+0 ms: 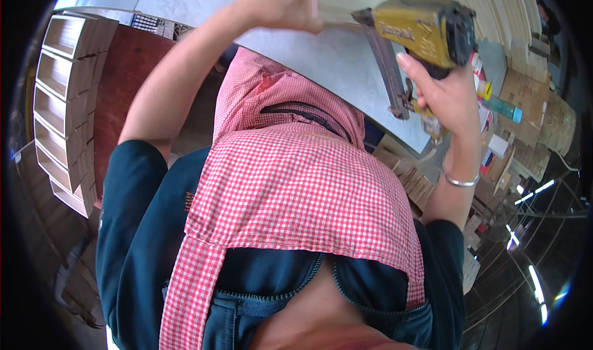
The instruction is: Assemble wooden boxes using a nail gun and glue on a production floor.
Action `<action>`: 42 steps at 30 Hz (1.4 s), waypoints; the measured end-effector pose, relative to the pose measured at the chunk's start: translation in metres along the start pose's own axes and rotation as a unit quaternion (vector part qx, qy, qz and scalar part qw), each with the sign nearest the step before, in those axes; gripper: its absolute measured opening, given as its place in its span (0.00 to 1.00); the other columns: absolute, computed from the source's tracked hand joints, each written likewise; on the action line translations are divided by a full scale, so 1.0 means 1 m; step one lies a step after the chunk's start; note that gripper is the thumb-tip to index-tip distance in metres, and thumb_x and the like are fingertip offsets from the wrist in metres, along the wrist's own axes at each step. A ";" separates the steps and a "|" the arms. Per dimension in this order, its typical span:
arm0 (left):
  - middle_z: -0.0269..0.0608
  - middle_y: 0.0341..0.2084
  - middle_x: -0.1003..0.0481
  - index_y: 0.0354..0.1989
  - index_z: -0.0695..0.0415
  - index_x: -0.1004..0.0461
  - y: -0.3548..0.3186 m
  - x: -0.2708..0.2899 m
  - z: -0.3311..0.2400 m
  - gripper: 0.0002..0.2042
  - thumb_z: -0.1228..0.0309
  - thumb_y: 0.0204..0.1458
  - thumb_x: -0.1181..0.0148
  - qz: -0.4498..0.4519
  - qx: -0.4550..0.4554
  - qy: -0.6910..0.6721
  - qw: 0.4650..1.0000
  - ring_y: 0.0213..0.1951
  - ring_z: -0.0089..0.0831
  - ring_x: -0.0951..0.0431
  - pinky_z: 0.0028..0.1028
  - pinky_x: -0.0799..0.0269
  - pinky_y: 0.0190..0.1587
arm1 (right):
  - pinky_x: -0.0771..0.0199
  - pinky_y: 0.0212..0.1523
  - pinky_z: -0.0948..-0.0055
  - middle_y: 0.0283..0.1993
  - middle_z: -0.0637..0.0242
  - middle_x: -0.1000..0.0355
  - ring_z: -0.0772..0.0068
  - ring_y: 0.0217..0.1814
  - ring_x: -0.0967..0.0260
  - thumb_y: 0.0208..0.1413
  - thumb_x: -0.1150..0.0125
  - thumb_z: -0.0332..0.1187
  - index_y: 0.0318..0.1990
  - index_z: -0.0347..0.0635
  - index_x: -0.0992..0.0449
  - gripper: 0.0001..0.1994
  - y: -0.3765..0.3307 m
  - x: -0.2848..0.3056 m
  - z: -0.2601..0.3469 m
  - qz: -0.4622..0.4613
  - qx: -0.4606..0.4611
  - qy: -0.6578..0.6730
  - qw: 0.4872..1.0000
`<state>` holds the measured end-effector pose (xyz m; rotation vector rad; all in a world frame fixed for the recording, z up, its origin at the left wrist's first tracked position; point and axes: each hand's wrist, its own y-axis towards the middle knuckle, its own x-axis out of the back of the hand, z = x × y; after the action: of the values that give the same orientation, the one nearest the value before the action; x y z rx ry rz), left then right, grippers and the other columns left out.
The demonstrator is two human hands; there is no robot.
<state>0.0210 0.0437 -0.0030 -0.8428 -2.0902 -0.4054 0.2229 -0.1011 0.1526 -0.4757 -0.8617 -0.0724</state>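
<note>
My right hand point(441, 96) is closed round the handle of a yellow and black nail gun point(414, 32), whose nose points left. A long dark magazine slants down from the nose of the gun. That nose is at the right end of a thin pale wooden piece point(346, 10) over the worktable. At the top edge of the view my left hand point(284, 4) grips the left end of this wood, its thumb low against it. The picture's edge cuts off part of the hand, and some fingers are hidden.
A grey-white worktable point(343, 63) lies in front of me. Long pale wooden strips point(494, 10) are stacked at the far right. Several open wooden boxes point(52, 109) form a stack at left, beside a reddish-brown board point(126, 78). Right of the gun is a bottle with a teal cap point(516, 114).
</note>
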 end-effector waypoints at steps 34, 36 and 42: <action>0.47 0.31 0.18 0.43 0.65 0.19 0.026 0.029 0.089 0.16 0.65 0.54 0.42 -0.339 0.152 -0.149 0.916 0.33 0.40 0.20 0.33 0.24 0.39 | 0.41 0.14 0.80 0.18 0.70 0.29 0.81 0.11 0.41 0.55 0.30 0.34 0.35 0.32 0.20 0.11 -0.033 -0.018 -0.078 -0.073 -0.014 0.125 0.989; 0.46 0.30 0.19 0.42 0.65 0.19 0.020 0.038 0.091 0.16 0.65 0.54 0.41 -0.301 0.121 -0.268 0.907 0.32 0.39 0.21 0.32 0.25 0.38 | 0.41 0.14 0.80 0.18 0.70 0.29 0.81 0.11 0.40 0.55 0.30 0.33 0.36 0.32 0.20 0.11 -0.034 -0.015 -0.080 -0.070 -0.012 0.123 0.990; 0.42 0.25 0.22 0.37 0.65 0.19 0.017 0.045 0.092 0.13 0.65 0.53 0.38 -0.255 0.117 -0.423 0.862 0.28 0.33 0.25 0.29 0.28 0.34 | 0.38 0.16 0.78 0.22 0.67 0.25 0.78 0.14 0.37 0.53 0.30 0.33 0.38 0.31 0.19 0.12 -0.026 -0.004 -0.070 -0.039 0.001 0.080 0.996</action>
<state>-0.0399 0.1252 -0.0232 -0.3046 -3.1211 -0.0161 0.2633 -0.1554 0.1203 -0.4283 -0.7223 -0.1782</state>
